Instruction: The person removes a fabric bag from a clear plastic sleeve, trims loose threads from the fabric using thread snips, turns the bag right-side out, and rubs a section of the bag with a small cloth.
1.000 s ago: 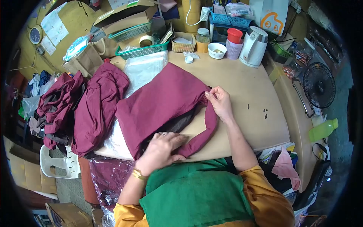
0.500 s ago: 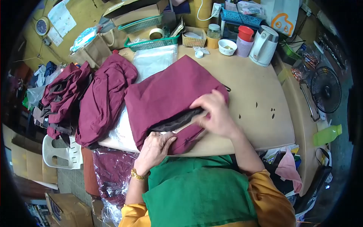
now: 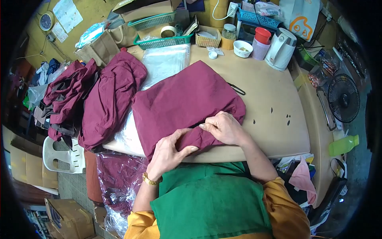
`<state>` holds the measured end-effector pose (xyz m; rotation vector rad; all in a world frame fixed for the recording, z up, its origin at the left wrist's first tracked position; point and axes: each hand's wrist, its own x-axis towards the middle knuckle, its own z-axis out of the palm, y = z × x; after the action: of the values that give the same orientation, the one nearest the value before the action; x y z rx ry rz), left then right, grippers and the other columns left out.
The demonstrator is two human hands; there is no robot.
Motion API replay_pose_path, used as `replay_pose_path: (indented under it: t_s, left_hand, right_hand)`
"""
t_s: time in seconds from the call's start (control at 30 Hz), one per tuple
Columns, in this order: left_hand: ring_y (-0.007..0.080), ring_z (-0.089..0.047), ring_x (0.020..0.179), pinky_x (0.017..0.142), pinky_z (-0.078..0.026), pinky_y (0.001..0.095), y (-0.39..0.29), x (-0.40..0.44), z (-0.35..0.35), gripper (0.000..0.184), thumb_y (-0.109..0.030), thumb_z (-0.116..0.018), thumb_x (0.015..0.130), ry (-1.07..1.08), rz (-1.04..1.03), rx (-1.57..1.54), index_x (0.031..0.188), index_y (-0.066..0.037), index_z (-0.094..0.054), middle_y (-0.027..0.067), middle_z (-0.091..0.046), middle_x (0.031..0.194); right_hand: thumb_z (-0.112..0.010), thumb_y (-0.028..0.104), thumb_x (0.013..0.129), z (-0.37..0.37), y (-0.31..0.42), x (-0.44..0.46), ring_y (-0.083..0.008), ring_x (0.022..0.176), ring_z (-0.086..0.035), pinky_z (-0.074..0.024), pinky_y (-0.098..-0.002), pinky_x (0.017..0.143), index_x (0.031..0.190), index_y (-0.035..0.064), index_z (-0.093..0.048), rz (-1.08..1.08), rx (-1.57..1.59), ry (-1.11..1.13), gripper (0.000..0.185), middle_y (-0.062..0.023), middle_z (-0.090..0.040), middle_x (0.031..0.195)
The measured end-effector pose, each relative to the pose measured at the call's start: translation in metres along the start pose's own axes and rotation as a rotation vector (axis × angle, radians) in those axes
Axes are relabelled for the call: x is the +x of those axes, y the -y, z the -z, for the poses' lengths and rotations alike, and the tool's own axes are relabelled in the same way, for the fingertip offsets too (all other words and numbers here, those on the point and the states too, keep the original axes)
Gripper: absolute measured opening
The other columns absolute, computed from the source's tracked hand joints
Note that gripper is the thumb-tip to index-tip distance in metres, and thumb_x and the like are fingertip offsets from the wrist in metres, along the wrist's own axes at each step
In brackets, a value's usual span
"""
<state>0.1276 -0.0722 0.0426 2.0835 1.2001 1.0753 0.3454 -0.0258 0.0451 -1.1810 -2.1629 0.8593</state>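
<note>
A maroon fabric garment (image 3: 179, 95), folded into a rough square, lies on the tan table in front of me. My right hand (image 3: 225, 128) pinches a fold near its front right edge, fingers curled and thumb pressed to the cloth. At the front left edge, my left hand (image 3: 169, 153) lies on the same garment with thumb and forefinger spread apart; its other fingers are partly out of sight. A black loop-shaped handle (image 3: 237, 89) sticks out from beneath the garment's right side.
Left of it lie a second maroon garment (image 3: 111, 99) and a crumpled maroon and black one (image 3: 69, 97). Clear plastic bags (image 3: 167, 59) rest behind. Along the back stand a green basket (image 3: 163, 42), a white bowl (image 3: 242, 49) and a kettle (image 3: 279, 49). A fan (image 3: 343, 97) stands right.
The dark opening at the garment's front has been covered by maroon cloth. My right hand has come down onto the front fold, and my left thumb has moved away from its fingers.
</note>
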Motion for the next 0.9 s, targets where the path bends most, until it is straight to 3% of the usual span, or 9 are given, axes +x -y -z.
replay_pose_path:
  t_s: [0.03, 0.17, 0.3, 0.53, 0.63, 0.7, 0.73, 0.8, 0.9]
  left_hand:
    - [0.0196, -0.046, 0.059, 0.059, -0.043, 0.0334, 0.01, -0.004, 0.003, 0.026, -0.02, -0.07, 0.089, 0.108, 0.011, 0.113, 0.101, 0.002, -0.066, 0.0153, -0.062, 0.074]
    - [0.0322, -0.052, 0.06, 0.061, -0.045, 0.0376, 0.013, -0.004, 0.011, 0.024, -0.021, -0.071, 0.088, 0.304, 0.215, -0.036, 0.098, 0.001, -0.067, 0.0183, -0.061, 0.074]
    - [0.0032, -0.039, 0.066, 0.056, -0.036, 0.0244, 0.012, -0.004, 0.023, 0.017, -0.014, -0.073, 0.09, 0.418, 0.473, -0.431, 0.089, 0.0, -0.065, -0.0093, -0.049, 0.071]
    - [0.0036, -0.039, 0.068, 0.057, -0.037, 0.0245, 0.03, -0.008, 0.019, 0.017, -0.011, -0.076, 0.087, 0.5, 0.447, -0.527, 0.092, 0.0, -0.065, -0.008, -0.049, 0.072]
    - [0.0034, -0.038, 0.065, 0.055, -0.035, 0.0248, 0.016, -0.002, 0.012, 0.019, -0.019, -0.073, 0.091, 0.425, 0.324, -0.455, 0.092, 0.0, -0.066, -0.0087, -0.047, 0.07]
    - [0.0029, -0.035, 0.063, 0.052, -0.033, 0.025, 0.009, 0.006, 0.009, 0.029, -0.028, -0.067, 0.096, 0.516, 0.484, -0.504, 0.09, 0.0, -0.067, -0.0097, -0.044, 0.067]
    - [0.0026, -0.032, 0.06, 0.05, -0.031, 0.0254, 0.017, 0.004, -0.009, 0.039, -0.035, -0.061, 0.099, 0.335, 0.351, -0.515, 0.08, -0.001, -0.063, -0.0104, -0.04, 0.064]
    - [0.0027, -0.031, 0.062, 0.052, -0.031, 0.0251, 0.017, 0.01, -0.011, 0.04, -0.032, -0.061, 0.099, 0.307, 0.436, -0.525, 0.074, -0.002, -0.057, -0.0104, -0.04, 0.065]
    - [0.0037, -0.033, 0.067, 0.057, -0.032, 0.0252, 0.008, 0.013, -0.024, 0.043, -0.031, -0.059, 0.101, 0.175, 0.392, -0.599, 0.071, -0.001, -0.052, -0.0085, -0.041, 0.069]
  right_hand:
    - [-0.062, 0.025, 0.095, 0.001, -0.001, 0.0, -0.0395, 0.056, -0.057, -0.0424, -0.0459, 0.056, 0.067, -0.0022, -0.058, 0.03, -0.004, 0.012, 0.04, -0.0239, -0.056, 0.064]
    - [-0.064, 0.028, 0.093, 0.008, 0.002, -0.001, -0.0299, 0.047, -0.043, -0.0375, -0.043, 0.052, 0.067, -0.0033, -0.056, 0.008, 0.041, 0.117, 0.042, -0.0222, -0.047, 0.058]
    - [-0.066, 0.032, 0.093, 0.01, -0.001, -0.001, -0.0207, 0.049, -0.03, -0.0333, -0.0414, 0.05, 0.065, -0.0032, -0.054, 0.01, 0.072, 0.197, 0.046, -0.0189, -0.038, 0.055]
    - [-0.067, 0.03, 0.091, 0.012, -0.002, -0.002, -0.022, 0.046, -0.032, -0.0321, -0.0412, 0.048, 0.063, -0.0023, -0.053, -0.002, 0.099, 0.179, 0.045, -0.0188, -0.037, 0.054]
    - [-0.069, 0.031, 0.09, 0.013, 0.002, -0.001, -0.0256, 0.044, -0.039, -0.0356, -0.0387, 0.053, 0.06, -0.0017, -0.05, 0.056, 0.038, 0.155, 0.048, -0.0173, -0.036, 0.051]
    - [-0.072, 0.026, 0.086, 0.013, 0.011, -0.001, -0.0285, 0.05, -0.048, -0.0388, -0.037, 0.06, 0.059, 0.0013, -0.05, 0.265, -0.056, 0.028, 0.043, -0.0141, -0.043, 0.055]
    - [-0.072, 0.026, 0.086, 0.011, 0.017, 0.001, -0.0285, 0.05, -0.048, -0.0388, -0.037, 0.06, 0.059, 0.0013, -0.05, 0.264, -0.057, 0.024, 0.043, -0.0141, -0.043, 0.055]
    - [-0.075, 0.02, 0.082, 0.006, 0.031, 0.003, -0.0294, 0.058, -0.052, -0.0395, -0.0362, 0.066, 0.061, 0.0055, -0.052, 0.471, -0.332, -0.812, 0.035, -0.0109, -0.051, 0.064]
    - [-0.075, 0.026, 0.085, 0.013, 0.03, -0.046, -0.0285, 0.057, -0.053, -0.0392, -0.0418, 0.055, 0.062, 0.0023, -0.054, 0.112, -0.134, -0.508, 0.039, -0.0097, -0.052, 0.064]
